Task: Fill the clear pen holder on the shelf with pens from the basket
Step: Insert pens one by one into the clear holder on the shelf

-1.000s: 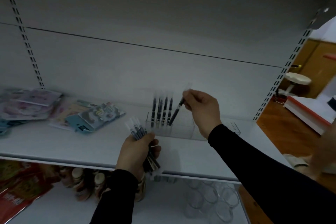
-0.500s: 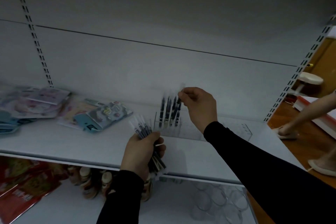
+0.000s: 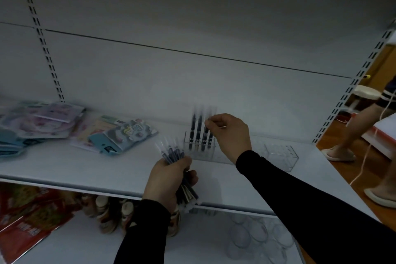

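I counted about four pens (image 3: 200, 133) standing in the clear holder (image 3: 199, 149); my right hand (image 3: 230, 135) pinched one, my left hand (image 3: 169, 180) gripped a bunch (image 3: 171, 152)

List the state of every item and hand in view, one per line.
clear pen holder: upright on shelf, partly filled at its left end
pens in holder: standing upright
right hand: pinching a pen's top
left hand: gripping a pen bundle
packets: lying flat

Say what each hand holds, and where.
Left hand grips a bundle of pens around the middle. Right hand pinches one pen near its top.
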The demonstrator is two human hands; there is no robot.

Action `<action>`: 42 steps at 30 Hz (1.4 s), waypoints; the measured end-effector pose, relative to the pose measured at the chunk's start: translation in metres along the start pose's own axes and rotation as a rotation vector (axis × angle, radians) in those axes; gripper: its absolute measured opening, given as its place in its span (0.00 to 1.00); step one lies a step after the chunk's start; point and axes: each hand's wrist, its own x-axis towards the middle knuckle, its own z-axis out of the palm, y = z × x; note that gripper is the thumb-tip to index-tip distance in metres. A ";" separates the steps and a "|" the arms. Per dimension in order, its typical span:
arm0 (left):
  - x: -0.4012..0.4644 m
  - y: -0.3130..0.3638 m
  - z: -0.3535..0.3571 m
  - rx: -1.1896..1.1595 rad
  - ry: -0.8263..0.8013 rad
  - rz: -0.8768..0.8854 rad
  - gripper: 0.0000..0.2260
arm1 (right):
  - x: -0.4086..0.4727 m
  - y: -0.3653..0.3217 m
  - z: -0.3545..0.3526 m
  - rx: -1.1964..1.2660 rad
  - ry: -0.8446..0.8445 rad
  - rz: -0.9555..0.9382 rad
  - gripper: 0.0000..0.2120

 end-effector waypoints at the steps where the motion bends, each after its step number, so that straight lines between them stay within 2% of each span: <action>1: 0.000 0.000 0.001 -0.005 -0.004 -0.004 0.03 | -0.002 0.000 -0.002 -0.008 0.013 -0.003 0.06; 4: -0.003 -0.001 0.003 -0.023 -0.025 -0.005 0.04 | -0.013 0.001 -0.008 0.002 -0.002 0.022 0.07; 14: -0.018 -0.007 0.017 0.060 -0.119 0.039 0.03 | -0.058 0.001 -0.017 0.121 -0.312 0.173 0.07; 22: -0.022 -0.009 0.020 0.129 -0.139 0.076 0.04 | -0.059 0.001 -0.026 0.188 -0.332 0.218 0.10; 26: -0.020 -0.007 0.019 0.126 -0.090 0.077 0.02 | -0.047 0.000 -0.032 0.250 -0.241 0.234 0.11; 30: -0.016 -0.005 0.014 0.078 -0.041 0.061 0.06 | -0.026 -0.009 -0.042 0.339 -0.052 0.194 0.09; 35: -0.012 -0.002 0.008 0.036 0.004 0.061 0.04 | 0.000 -0.014 -0.050 0.322 0.134 0.110 0.03; 42: -0.011 0.002 0.005 0.031 0.011 0.056 0.02 | 0.017 -0.015 -0.039 0.261 0.181 0.006 0.03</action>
